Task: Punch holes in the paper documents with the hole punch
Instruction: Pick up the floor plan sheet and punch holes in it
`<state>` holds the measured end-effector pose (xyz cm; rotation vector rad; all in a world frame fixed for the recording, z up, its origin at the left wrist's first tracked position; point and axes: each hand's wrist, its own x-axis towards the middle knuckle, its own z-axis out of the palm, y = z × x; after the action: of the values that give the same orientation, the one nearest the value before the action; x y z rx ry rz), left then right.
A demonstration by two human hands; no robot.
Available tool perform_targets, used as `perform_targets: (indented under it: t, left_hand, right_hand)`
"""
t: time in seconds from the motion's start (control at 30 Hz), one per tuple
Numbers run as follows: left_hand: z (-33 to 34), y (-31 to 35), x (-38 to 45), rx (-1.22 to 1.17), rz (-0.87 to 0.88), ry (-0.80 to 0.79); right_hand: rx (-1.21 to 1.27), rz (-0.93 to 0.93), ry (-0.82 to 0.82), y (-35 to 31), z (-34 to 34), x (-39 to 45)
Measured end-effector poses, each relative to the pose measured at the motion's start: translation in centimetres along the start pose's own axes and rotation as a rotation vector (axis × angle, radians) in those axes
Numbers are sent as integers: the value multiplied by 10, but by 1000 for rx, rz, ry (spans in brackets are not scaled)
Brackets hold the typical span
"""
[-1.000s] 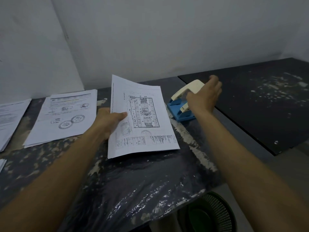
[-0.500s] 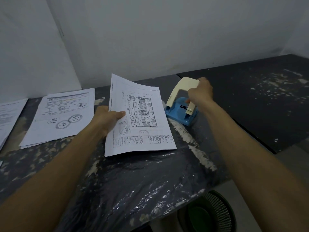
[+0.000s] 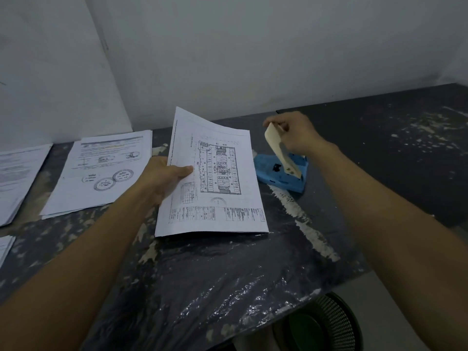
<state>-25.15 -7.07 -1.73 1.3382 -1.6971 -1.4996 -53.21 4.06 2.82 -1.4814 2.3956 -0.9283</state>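
My left hand (image 3: 162, 177) grips the left edge of a thin stack of printed sheets (image 3: 222, 178) showing a floor plan, thumb on top, with the far end tilted up off the table. To the right stands the hole punch (image 3: 283, 176), a blue base with a cream lever. My right hand (image 3: 295, 134) holds the top of the cream lever (image 3: 277, 148), which stands raised nearly upright over the base.
Another pile of documents (image 3: 101, 173) lies left of my left hand, more papers (image 3: 17, 178) at the far left edge. The table (image 3: 202, 274) is covered in dark wrinkled plastic. A black board (image 3: 405, 153) lies on the right. A green mesh bin (image 3: 326, 325) sits below.
My right hand moved from resting on the punch to gripping its lever and pulled it up and back. The punch turned and shifted slightly. The held sheets stayed in place.
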Motion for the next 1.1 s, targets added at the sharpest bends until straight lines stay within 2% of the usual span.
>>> perform_targets:
  t: [0.17,0.27,0.37,0.53,0.73,1.1]
  left_hand:
    - [0,-1,2,-30,-4,-17]
    - [5,-2,3,-53,-17,-39]
    - [15,-3,4,-85,-32,-42]
    - [34,1,4,-128,-56,7]
    - [51,3,6,-150,-82,55]
    - [73,4,7,-182,-120,100]
  right_hand:
    - [97,8,28,2,8,-2]
    - [201,137,132,-1,4,-9]
    - [270,287,70,-10,9,-17]
    - [395,239,-43,-11,13,-16]
    - [365,157,-117,-14,15,-14]
    - [382,116,-122,-12,16,-13]
